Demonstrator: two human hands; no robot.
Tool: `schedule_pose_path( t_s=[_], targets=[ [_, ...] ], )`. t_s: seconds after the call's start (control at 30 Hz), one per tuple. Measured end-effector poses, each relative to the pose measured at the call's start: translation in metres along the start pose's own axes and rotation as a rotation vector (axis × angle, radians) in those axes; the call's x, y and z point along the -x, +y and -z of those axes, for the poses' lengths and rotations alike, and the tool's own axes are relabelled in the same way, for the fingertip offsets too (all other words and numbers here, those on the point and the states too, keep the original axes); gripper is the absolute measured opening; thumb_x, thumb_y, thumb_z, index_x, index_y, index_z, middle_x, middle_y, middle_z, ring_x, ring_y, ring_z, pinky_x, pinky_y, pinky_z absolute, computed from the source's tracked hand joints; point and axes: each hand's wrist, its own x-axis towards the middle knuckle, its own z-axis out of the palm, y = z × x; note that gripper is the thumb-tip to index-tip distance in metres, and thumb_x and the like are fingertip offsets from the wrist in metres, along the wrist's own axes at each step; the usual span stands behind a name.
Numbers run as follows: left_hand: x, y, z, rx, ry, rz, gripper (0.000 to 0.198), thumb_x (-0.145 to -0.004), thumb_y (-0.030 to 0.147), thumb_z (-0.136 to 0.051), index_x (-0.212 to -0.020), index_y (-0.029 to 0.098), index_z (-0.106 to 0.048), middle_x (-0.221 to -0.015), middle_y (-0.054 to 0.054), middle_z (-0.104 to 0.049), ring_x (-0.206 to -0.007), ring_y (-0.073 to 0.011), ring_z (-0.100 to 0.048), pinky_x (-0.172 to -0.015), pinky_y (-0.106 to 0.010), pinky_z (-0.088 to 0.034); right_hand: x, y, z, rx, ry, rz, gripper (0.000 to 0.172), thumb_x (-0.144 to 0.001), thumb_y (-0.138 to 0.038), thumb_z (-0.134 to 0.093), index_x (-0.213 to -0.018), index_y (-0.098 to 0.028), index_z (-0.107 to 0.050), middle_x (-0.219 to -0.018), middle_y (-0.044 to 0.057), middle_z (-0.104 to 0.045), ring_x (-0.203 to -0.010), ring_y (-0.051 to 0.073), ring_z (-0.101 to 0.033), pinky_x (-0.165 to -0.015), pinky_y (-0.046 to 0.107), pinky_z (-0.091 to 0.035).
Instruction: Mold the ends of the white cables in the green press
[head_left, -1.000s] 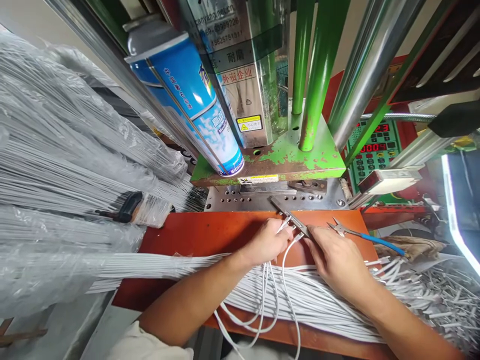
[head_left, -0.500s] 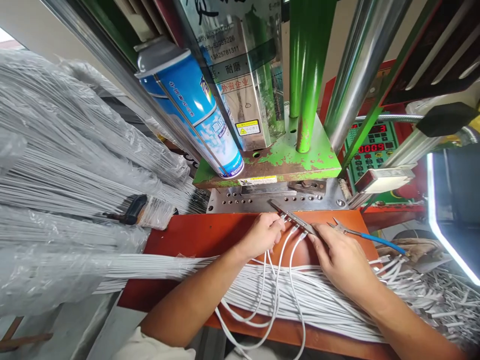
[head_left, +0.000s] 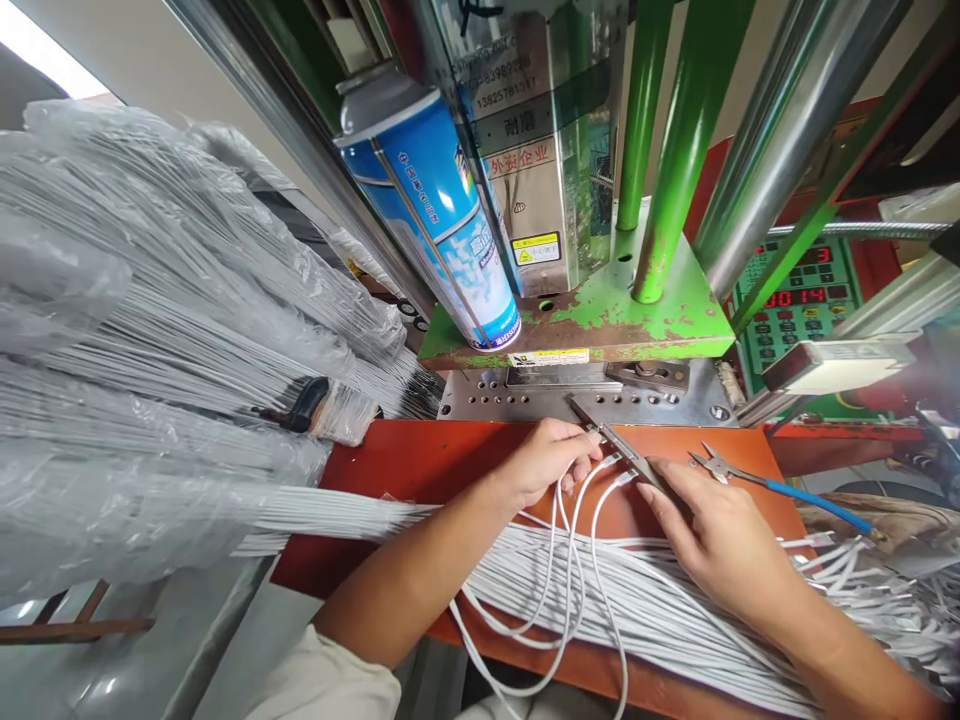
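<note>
In the head view my right hand grips the near right end of a narrow metal bar, thumb below and fingers above. White cables hang in loops from the bar, their plug ends lined up along its near edge. My left hand is closed at the bar's far left part, fingertips pinched at a plug end there; the fingers partly hide it. Beneath both forearms a thick bundle of white cables lies across the orange-red table.
Blue-handled nippers lie right of my right hand. Behind the table stands a green press with a blue spray can on its plate. A lit control panel is at right. Plastic-wrapped cable bundles fill the left, beside a brush-like tool.
The view has turned, so the scene sits further right in the picture. Both hands stay at the metal bar with little change. The panel's lower red number went from 0009 to 0014.
</note>
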Motion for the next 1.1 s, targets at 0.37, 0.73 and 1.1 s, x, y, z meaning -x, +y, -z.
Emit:
schedule_pose_path(
  t_s=[0.37,0.73,1.1],
  targets=[
    [0.000,0.003,0.003,0.077,-0.037,0.091,0.030,-0.097,0.038,-0.063,-0.083,0.011,-0.064,-0.049,0.007,-0.046,-0.035,-0.0034,-0.033,-0.035,-0.016,-0.029,0.003,0.002,0.001,0.000,0.061,-0.022,0.028,-0.106,-0.041,-0.048,-0.113,-0.020,-0.065,-0.098,0.006,-0.074,-0.081,0.022,-0.070,-0.072,0.034,-0.049],
    [0.001,0.000,0.006,0.000,-0.091,0.078,0.025,-0.094,0.031,-0.055,-0.080,0.012,-0.063,-0.051,0.001,-0.054,-0.033,-0.0091,-0.045,-0.034,-0.020,-0.042,0.004,0.004,0.001,-0.010,0.082,-0.086,0.024,-0.107,-0.039,-0.048,-0.111,-0.021,-0.065,-0.101,0.004,-0.073,-0.083,0.020,-0.069,-0.074,0.034,-0.047],
    [0.000,-0.007,-0.007,-0.181,-0.014,0.018,0.029,-0.100,0.031,-0.050,-0.076,0.015,-0.057,-0.047,0.006,-0.046,-0.035,-0.0052,-0.037,-0.034,-0.014,-0.034,0.003,0.003,0.005,-0.012,0.011,0.013,0.028,-0.107,-0.038,-0.046,-0.106,-0.019,-0.066,-0.091,0.006,-0.071,-0.077,0.020,-0.066,-0.069,0.033,-0.045]
  ],
)
